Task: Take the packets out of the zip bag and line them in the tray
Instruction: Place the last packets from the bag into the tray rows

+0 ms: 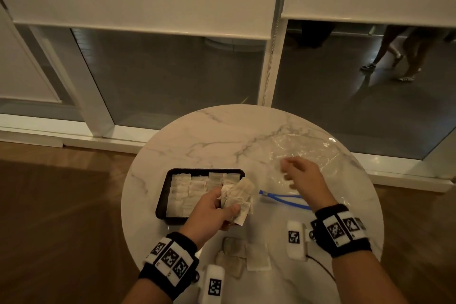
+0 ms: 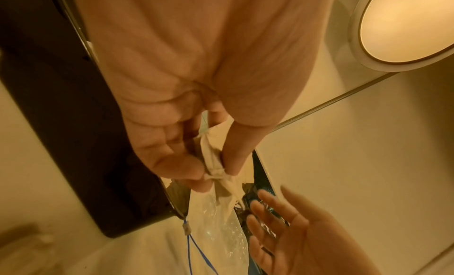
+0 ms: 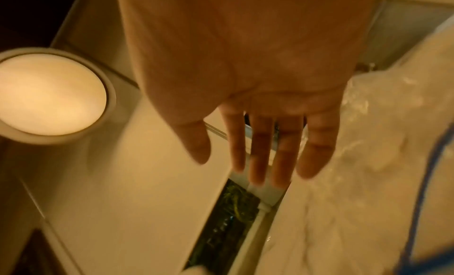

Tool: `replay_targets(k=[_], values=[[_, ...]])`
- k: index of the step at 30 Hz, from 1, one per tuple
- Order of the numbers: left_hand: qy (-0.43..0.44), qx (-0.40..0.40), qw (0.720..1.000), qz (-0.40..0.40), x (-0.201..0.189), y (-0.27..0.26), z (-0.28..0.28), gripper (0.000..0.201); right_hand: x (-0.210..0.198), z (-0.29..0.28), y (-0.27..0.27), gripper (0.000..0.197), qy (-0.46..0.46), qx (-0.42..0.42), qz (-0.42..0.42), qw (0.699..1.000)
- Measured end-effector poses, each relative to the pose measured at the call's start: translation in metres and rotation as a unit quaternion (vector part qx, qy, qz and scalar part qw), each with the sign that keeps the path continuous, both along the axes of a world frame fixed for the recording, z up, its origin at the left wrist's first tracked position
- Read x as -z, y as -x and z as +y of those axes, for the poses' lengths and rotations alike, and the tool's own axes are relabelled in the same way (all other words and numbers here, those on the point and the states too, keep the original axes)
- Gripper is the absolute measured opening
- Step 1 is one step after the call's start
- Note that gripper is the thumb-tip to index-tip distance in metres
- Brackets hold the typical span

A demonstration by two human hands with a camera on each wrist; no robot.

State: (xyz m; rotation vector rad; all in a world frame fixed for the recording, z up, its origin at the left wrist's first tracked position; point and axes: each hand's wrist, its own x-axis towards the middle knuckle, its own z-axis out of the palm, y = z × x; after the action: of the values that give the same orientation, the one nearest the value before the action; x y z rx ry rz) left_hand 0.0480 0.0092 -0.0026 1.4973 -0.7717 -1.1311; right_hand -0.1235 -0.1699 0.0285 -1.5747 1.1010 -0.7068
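Observation:
A black tray on the round marble table holds rows of pale packets. My left hand hovers at the tray's right edge and grips a bunch of crumpled packets; in the left wrist view the fingers pinch those packets. The clear zip bag with a blue zip strip lies flat at the right. My right hand is over the bag with straight, spread fingers and holds nothing.
Several loose packets lie near the table's front edge between my wrists. White marker blocks hang by each wrist. A glass wall with blinds stands behind the table. Wooden floor lies to the left.

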Motion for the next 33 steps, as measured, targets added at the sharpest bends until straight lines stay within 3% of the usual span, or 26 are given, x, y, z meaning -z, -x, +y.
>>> replay_targets(k=[4,8,12,16,19,23,26,30,33], values=[[-0.018,0.011,0.999,-0.037,0.0,0.005,-0.002,0.023,0.007,0.054,-0.006,0.018,-0.093,-0.113,-0.045,0.988],[-0.024,0.018,0.999,-0.036,-0.001,0.014,-0.001,0.018,0.023,0.071,-0.008,0.018,-0.155,-0.083,-0.109,0.978],[-0.031,0.034,0.998,-0.039,-0.001,0.02,-0.002,0.015,0.028,0.069,-0.006,0.034,-0.177,-0.064,-0.087,0.978],[-0.05,0.047,0.996,-0.06,-0.002,0.02,-0.002,0.013,0.028,0.07,-0.001,0.016,-0.194,-0.096,-0.06,0.974],[-0.068,0.083,0.981,-0.161,0.001,0.018,-0.001,0.01,0.036,0.064,0.006,0.021,-0.199,-0.057,-0.001,0.978],[-0.092,0.125,0.931,-0.331,0.008,0.018,-0.002,0.012,0.059,0.043,0.025,0.032,-0.155,0.088,0.08,0.981],[-0.098,0.114,0.897,-0.416,0.0,0.024,-0.006,0.026,0.068,0.03,0.036,0.042,-0.213,0.183,-0.023,0.959],[-0.1,0.117,0.865,-0.477,-0.013,0.032,-0.022,0.032,0.067,0.018,0.046,0.025,-0.342,0.245,-0.232,0.877],[-0.078,0.135,0.857,-0.492,-0.015,0.045,-0.043,0.028,0.068,0.008,0.048,0.027,-0.39,0.27,-0.298,0.829]])
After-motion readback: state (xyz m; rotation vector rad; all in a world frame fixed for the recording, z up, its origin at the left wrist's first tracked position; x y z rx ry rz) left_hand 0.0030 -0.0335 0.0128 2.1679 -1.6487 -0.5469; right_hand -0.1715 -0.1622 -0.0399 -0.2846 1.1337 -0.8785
